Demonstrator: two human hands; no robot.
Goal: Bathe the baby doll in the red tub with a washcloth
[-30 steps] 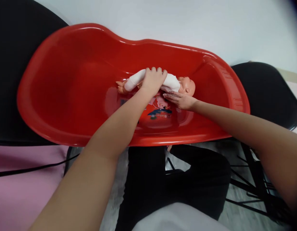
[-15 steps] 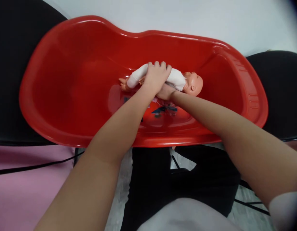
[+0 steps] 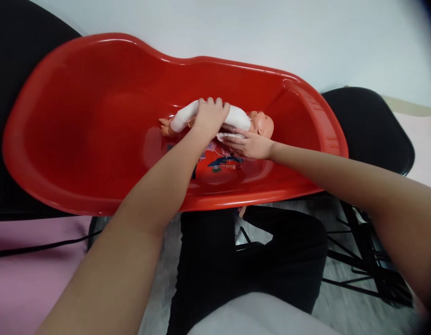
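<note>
A baby doll (image 3: 238,116) in a white outfit lies in a red plastic baby bathtub (image 3: 79,139). Its head points right, its bare feet left, and its face is turned away from me. My left hand (image 3: 211,116) is wrapped over the doll's middle, fingers curling past its far side. Beside the doll's near side, below the neck, is my right hand (image 3: 248,143), its fingers stretched out to the left. They touch a white edge of cloth (image 3: 229,136), which looks like part of the doll's clothing. The doll's near arm is mostly hidden.
Black seats or tabletops stand under the tub at the left and at the right (image 3: 372,130). A pale wall (image 3: 271,32) rises behind the tub. Printed pictures (image 3: 222,163) show on the tub's floor. Pink material (image 3: 34,274) lies at lower left.
My right hand has come out from under my left hand, moving right with its fingers straightened. My left hand stays on the doll. The view has shifted, showing more on the right.
</note>
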